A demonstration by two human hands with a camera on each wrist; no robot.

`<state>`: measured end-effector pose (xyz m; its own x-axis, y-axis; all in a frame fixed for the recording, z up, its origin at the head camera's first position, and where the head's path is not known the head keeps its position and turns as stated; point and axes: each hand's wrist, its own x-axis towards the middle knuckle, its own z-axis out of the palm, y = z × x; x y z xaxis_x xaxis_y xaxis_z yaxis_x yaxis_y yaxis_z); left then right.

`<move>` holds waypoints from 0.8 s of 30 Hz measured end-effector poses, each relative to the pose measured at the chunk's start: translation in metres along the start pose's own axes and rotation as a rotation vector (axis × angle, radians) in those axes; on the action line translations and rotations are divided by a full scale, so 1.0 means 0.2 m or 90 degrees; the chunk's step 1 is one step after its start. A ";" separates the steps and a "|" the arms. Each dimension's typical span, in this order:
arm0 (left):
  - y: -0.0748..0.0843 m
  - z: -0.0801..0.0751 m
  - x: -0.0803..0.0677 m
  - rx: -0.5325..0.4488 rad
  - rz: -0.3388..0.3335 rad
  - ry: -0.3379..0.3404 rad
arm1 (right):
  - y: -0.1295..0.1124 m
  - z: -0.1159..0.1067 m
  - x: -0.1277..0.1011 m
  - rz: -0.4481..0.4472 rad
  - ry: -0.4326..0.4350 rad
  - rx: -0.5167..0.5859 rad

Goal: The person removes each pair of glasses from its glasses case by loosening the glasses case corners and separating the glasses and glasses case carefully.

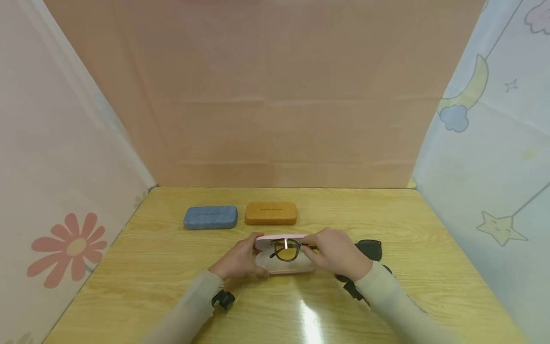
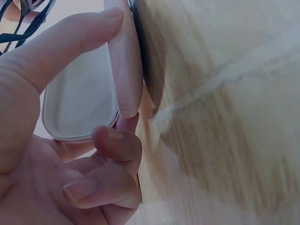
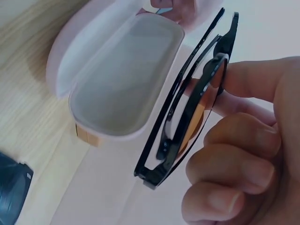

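An open pink glasses case (image 1: pixel 289 273) with a pale lining stands on the table in front of me, its lid hinged up. My left hand (image 1: pixel 238 260) grips its left end, and in the left wrist view the thumb (image 2: pixel 79 35) lies across the edge of the case. A pair of black-framed eyeglasses (image 3: pixel 187 115) is pinched between the thumb and fingers of my right hand (image 1: pixel 337 251). The eyeglasses hang over the case opening, apart from the lining in the right wrist view, with their temples folded in.
A blue glasses case (image 1: pixel 210 218) and an orange glasses case (image 1: pixel 270 213) lie closed side by side farther back. Dark-lensed glasses (image 1: pixel 370 249) lie right of my right hand, and more black items are partly hidden under that wrist. Fabric walls stand at the back and sides.
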<state>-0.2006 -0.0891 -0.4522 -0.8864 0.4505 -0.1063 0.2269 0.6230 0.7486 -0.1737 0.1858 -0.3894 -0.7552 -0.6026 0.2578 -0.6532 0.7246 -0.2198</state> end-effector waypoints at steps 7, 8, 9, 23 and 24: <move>0.00 -0.01 -0.01 0.001 -0.012 0.002 | 0.04 -0.04 -0.05 0.005 -0.002 0.014; 0.00 -0.01 -0.01 0.000 -0.014 0.005 | 0.05 -0.05 -0.06 0.007 -0.004 0.013; 0.00 -0.01 -0.01 0.000 -0.017 0.007 | 0.06 -0.05 -0.07 0.007 -0.006 0.011; -0.01 -0.02 -0.01 0.024 -0.013 0.009 | 0.19 -0.09 -0.28 0.015 -0.066 0.033; -0.01 -0.03 -0.01 0.024 -0.012 0.007 | 0.20 -0.09 -0.30 0.012 -0.074 0.042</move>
<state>-0.2018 -0.0943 -0.4503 -0.8952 0.4312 -0.1129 0.2243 0.6548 0.7218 -0.1533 0.2561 -0.3968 -0.7662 -0.6264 0.1432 -0.6380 0.7152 -0.2855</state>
